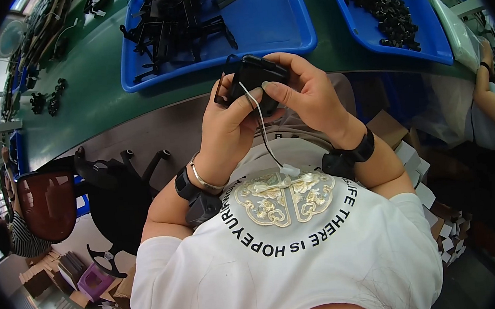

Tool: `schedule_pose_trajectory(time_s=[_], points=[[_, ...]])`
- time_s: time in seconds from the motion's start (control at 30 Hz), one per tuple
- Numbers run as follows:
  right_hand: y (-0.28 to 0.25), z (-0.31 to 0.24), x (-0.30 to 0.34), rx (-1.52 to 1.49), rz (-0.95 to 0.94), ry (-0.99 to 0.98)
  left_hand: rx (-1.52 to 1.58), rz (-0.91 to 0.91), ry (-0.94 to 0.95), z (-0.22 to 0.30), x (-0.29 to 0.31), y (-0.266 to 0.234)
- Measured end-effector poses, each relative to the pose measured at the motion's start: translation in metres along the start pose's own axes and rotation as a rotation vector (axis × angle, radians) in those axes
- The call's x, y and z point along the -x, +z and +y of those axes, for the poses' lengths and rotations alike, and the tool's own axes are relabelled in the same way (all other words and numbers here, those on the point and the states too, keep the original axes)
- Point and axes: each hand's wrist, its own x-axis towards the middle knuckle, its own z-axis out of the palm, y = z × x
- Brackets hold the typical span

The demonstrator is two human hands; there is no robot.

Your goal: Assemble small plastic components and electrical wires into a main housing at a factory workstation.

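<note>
Fingers [295,63] of the left hand [226,119] and right hand [318,98] clamp a black device [259,73] on the near side of the left blue tray [272,10], a grip likely best with even thumb pressure and a slack white cable [260,117].

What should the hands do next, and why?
Perhaps the left grip should nudge the white cable aside while the right grip holds the black plastic part. The cable seems to cross the left thumb, and its white connector is loose by the shirt, so it could get in the way.
</note>
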Motion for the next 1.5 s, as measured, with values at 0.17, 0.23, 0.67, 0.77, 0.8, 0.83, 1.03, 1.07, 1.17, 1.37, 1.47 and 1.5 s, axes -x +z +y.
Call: schedule_pose_trajectory(time_s=[0.17, 0.23, 0.67, 0.77, 0.8, 0.83, 1.03, 1.07, 1.17, 1.37, 1.47, 1.5], points=[[-0.011, -0.003, 0.004, -0.048, 0.029, -0.012, -0.150, -0.109, -0.081, 0.005, 0.006, -0.002], [-0.015, -0.007, 0.005, -0.088, 0.036, -0.001, -0.217, -0.157, -0.086, 0.008, 0.008, -0.007], [-0.013, -0.015, 0.016, -0.030, -0.114, 0.131, -1.583, -0.432, 0.841, 0.028, 0.011, -0.011], [-0.013, -0.014, 0.017, -0.044, -0.140, 0.132, -1.493, -0.462, 0.862, 0.024, 0.011, -0.015], [-0.014, -0.012, 0.017, -0.030, -0.165, 0.114, -1.463, -0.475, 0.903, 0.023, 0.010, -0.016], [-0.015, -0.011, 0.018, -0.017, -0.191, 0.095, -1.433, -0.488, 0.944, 0.022, 0.009, -0.017], [-0.013, -0.007, 0.015, -0.027, -0.216, 0.044, -1.415, -0.474, 1.044, 0.021, 0.009, -0.022], [-0.012, -0.009, 0.015, 0.017, -0.173, 0.034, -1.421, -0.440, 1.036, 0.022, 0.009, -0.021], [-0.009, -0.015, 0.016, 0.106, -0.086, 0.013, -1.432, -0.372, 1.021, 0.023, 0.011, -0.019], [-0.002, -0.026, 0.016, 1.027, -0.132, -0.512, -1.550, -0.331, 1.033, 0.022, 0.007, -0.021], [-0.002, -0.027, 0.016, 0.928, -0.138, -0.497, -1.552, -0.305, 1.058, 0.023, 0.007, -0.019], [-0.003, -0.027, 0.016, 0.815, -0.126, -0.479, -1.533, -0.298, 1.070, 0.024, 0.007, -0.017]])
